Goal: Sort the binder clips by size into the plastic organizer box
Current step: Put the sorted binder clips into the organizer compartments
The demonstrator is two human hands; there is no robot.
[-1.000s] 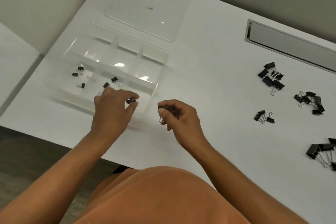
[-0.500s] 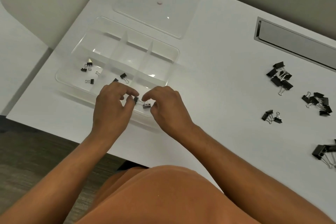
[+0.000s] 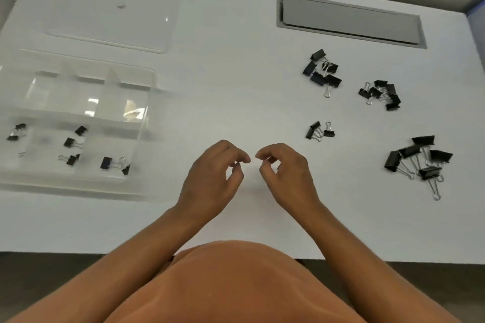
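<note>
hovering empty left hand (image 3: 210,178), right hand (image 3: 286,176), organizer box (image 3: 147,123) left

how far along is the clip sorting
Done: several small binder clips lie in the near compartments of the organizer box. In hand: nothing; left hand and right hand hang loosely curled. Left: four piles on the table, including the largest clips.

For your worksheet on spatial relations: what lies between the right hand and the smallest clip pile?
Head view: only bare white table separates the right hand from the smallest clip pile.
</note>
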